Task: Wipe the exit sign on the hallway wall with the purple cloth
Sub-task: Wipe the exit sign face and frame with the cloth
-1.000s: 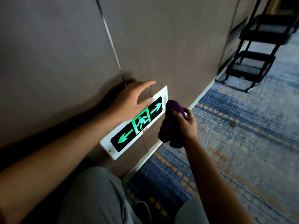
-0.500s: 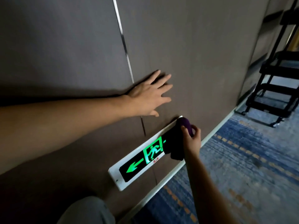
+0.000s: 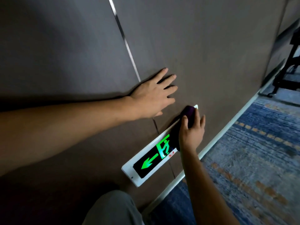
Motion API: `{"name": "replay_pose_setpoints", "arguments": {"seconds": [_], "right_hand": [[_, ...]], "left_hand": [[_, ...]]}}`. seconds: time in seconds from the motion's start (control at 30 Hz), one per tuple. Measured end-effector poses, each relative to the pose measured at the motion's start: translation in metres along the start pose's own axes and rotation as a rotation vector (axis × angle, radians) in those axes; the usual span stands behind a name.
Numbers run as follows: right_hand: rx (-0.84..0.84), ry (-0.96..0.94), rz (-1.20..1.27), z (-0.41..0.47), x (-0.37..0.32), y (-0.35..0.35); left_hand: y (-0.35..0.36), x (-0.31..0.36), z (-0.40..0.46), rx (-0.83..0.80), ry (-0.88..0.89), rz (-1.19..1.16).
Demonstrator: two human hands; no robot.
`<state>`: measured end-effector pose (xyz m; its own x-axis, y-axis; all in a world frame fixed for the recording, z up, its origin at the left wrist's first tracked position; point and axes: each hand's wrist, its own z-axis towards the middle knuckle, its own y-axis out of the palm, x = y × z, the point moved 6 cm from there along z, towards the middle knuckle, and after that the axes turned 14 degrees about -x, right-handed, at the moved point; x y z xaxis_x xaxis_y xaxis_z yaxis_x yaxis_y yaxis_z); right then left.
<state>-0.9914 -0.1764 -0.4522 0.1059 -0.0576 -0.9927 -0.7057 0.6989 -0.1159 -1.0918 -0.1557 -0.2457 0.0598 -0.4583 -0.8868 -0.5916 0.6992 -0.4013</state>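
The exit sign [image 3: 146, 164] is a white-framed black panel with a glowing green arrow and running figure, mounted low on the brown wall. My right hand [image 3: 191, 135] presses the purple cloth [image 3: 188, 115] flat against the sign's right half, which it hides. My left hand [image 3: 153, 96] lies flat on the wall just above the sign, fingers spread, holding nothing.
A metal seam strip [image 3: 128, 47] runs down the wall panels. A white baseboard [image 3: 227, 129] meets the blue and orange patterned carpet [image 3: 253, 159]. A black wheeled rack [image 3: 290, 62] stands at the far right. My grey-trousered knee [image 3: 112, 208] is at the bottom.
My left hand left the sign's top edge and settled flat on the wall above. My right hand brought the cloth from beside the sign onto its right half and slid it leftward.
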Motion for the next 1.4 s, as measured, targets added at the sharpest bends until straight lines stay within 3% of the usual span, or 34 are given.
{"name": "replay_pose_setpoints", "arguments": {"seconds": [0.2,0.37,0.53,0.77,1.13,1.27,1.4], "right_hand": [[0.037,-0.097,0.002,-0.026,-0.008,0.022],[-0.135,-0.075,0.002,-0.016,0.014,0.001],[-0.034,0.011,0.114,0.012,0.035,-0.036],[-0.125,0.033,0.06,0.057,0.024,-0.022],[-0.229,0.035,0.03,-0.014,0.035,0.001],[-0.133,0.048,0.13,0.014,0.031,-0.023],[-0.094,0.113,0.082,0.058,0.027,-0.038]], "left_hand": [[0.004,0.005,0.006,-0.024,0.019,0.046],[0.006,0.003,0.007,0.046,0.022,0.06],[0.007,0.008,0.011,0.035,0.026,0.106],[0.007,0.009,0.012,0.02,0.03,0.127],[0.005,0.01,0.012,-0.006,0.047,0.073],[0.004,0.01,0.012,-0.003,0.05,0.058],[0.006,0.01,0.012,-0.001,0.074,0.043]]}}
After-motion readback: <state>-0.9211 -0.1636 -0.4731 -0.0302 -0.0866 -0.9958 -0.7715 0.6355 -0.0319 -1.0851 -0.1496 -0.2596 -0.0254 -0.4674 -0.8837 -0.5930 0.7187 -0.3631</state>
